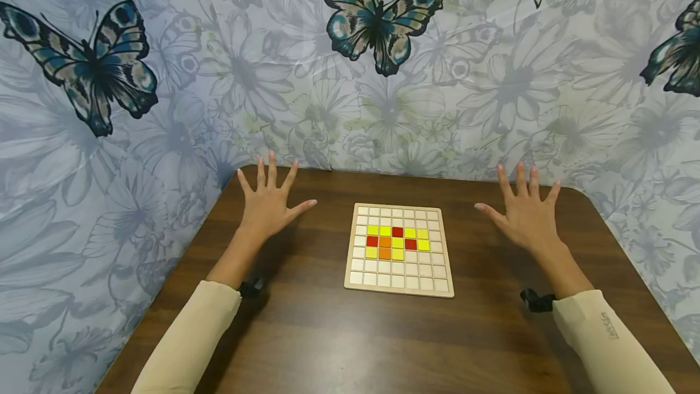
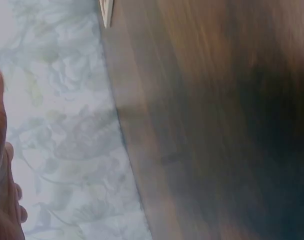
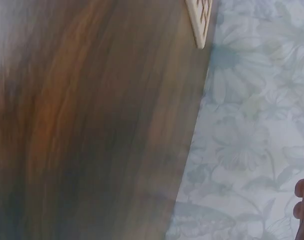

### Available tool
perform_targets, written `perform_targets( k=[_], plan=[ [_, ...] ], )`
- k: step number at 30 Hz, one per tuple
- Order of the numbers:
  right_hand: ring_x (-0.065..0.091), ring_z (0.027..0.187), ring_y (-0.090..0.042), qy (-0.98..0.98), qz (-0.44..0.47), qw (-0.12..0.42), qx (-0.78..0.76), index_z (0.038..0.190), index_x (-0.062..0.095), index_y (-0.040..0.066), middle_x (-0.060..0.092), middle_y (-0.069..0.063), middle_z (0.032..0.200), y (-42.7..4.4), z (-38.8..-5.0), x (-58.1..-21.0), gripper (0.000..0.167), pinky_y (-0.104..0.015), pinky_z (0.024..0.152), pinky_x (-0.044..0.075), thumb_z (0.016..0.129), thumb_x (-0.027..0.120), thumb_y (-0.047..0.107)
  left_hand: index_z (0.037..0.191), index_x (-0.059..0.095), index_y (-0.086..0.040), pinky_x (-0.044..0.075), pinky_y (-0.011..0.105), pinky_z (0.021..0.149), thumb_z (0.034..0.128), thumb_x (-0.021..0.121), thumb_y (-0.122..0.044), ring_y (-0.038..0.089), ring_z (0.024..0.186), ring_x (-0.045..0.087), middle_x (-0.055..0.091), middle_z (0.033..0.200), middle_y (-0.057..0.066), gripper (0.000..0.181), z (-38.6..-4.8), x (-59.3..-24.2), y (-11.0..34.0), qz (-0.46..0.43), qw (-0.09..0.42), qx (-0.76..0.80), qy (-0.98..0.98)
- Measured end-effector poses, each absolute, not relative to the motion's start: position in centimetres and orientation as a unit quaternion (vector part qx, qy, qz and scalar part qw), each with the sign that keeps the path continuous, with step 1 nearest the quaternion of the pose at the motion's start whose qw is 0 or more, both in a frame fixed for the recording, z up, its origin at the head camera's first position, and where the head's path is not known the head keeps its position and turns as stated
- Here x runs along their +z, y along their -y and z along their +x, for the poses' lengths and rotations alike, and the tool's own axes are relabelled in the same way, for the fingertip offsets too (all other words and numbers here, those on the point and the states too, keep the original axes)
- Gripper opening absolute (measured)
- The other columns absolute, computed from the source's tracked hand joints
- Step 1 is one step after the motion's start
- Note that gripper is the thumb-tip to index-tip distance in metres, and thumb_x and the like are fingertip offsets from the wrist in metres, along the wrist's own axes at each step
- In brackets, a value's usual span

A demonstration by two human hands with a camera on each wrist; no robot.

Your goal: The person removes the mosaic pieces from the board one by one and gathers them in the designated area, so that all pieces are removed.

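Note:
A square wooden grid board (image 1: 398, 283) lies flat on the table, holding pale tiles with a cluster of yellow, red and orange ones around its middle. To its left, the left hand (image 1: 266, 204) is spread wide with straight fingers and holds nothing. The right hand (image 1: 526, 216) is likewise spread, on the board's right side, with nothing in it. Both hands appear raised over the table and apart from the board. Each wrist view shows only part of its hand at the edge, plus one corner of the board (image 2: 107, 14) (image 3: 199, 22).
The dark brown wooden table (image 1: 339, 345) has rounded far corners. Behind and to the left hangs a pale floral cloth (image 1: 350, 114) with blue butterflies, close against the table's far edge. Dark bands (image 1: 538, 301) sit at both wrists by the cream sleeves.

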State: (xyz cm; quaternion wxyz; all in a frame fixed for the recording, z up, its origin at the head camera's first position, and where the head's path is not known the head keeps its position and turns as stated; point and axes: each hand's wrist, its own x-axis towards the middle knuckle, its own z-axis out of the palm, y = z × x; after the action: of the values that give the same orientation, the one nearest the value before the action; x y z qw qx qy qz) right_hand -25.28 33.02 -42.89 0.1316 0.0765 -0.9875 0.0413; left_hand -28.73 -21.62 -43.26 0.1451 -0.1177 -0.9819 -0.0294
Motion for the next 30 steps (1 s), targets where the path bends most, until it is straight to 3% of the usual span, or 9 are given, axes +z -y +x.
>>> perform_targets(
  k=[7, 14, 19, 25, 30],
  plan=[
    [-0.01, 0.151, -0.047, 0.984, 0.094, 0.103, 0.107, 0.164, -0.001, 0.011, -0.01, -0.027, 0.165, -31.2, -23.7, -42.4, 0.092, -0.075, 0.108, -0.015, 0.102, 0.037, 0.067, 0.164, -0.001, -0.032, -0.017, 0.07, 0.11, 0.0891, 0.037, -0.085, 0.039, 0.153, -0.013, -0.009, 0.167, 0.023, 0.1, -26.6, -43.5, 19.7, -0.146, 0.113, -0.061, 0.981],
    [0.016, 0.149, -0.052, 0.967, 0.12, 0.109, 0.195, 0.16, 0.025, 0.001, 0.016, -0.031, 0.163, -29.7, -22.4, -42.7, 0.083, -0.075, 0.112, 0.008, 0.103, 0.049, 0.056, 0.165, 0.003, -0.029, -0.003, 0.071, 0.115, 0.0925, 0.035, -0.082, 0.036, 0.155, -0.008, -0.011, 0.167, 0.019, 0.095, -24.2, -44.4, 17.1, -0.186, 0.021, -0.113, 0.976],
    [0.031, 0.141, -0.056, 0.958, 0.138, 0.103, 0.231, 0.156, 0.034, -0.002, 0.03, -0.032, 0.159, -28.6, -22.2, -42.9, 0.079, -0.073, 0.108, 0.025, 0.102, 0.056, 0.051, 0.165, 0.006, -0.026, 0.004, 0.07, 0.117, 0.0955, 0.043, -0.075, 0.037, 0.155, -0.002, -0.005, 0.168, 0.02, 0.093, -22.8, -45.0, 15.2, -0.21, -0.004, -0.129, 0.969],
    [0.039, 0.139, -0.051, 0.946, 0.147, 0.074, 0.278, 0.153, 0.042, -0.002, 0.04, -0.027, 0.155, -27.2, -22.3, -43.6, 0.074, -0.067, 0.109, 0.033, 0.101, 0.061, 0.048, 0.165, 0.008, -0.022, 0.012, 0.068, 0.117, 0.0966, 0.043, -0.073, 0.037, 0.155, 0.005, 0.0, 0.167, 0.021, 0.092, -21.8, -45.8, 13.5, -0.22, -0.022, -0.137, 0.966],
    [0.05, 0.132, -0.048, 0.934, 0.166, 0.067, 0.309, 0.142, 0.054, -0.005, 0.055, -0.026, 0.143, -26.2, -22.6, -44.2, 0.06, -0.063, 0.105, 0.04, 0.099, 0.067, 0.035, 0.165, 0.008, -0.019, 0.015, 0.069, 0.116, 0.0973, 0.046, -0.071, 0.041, 0.154, 0.009, 0.002, 0.167, 0.025, 0.093, -21.4, -46.1, 13.0, -0.225, -0.055, -0.154, 0.96]
  ],
)
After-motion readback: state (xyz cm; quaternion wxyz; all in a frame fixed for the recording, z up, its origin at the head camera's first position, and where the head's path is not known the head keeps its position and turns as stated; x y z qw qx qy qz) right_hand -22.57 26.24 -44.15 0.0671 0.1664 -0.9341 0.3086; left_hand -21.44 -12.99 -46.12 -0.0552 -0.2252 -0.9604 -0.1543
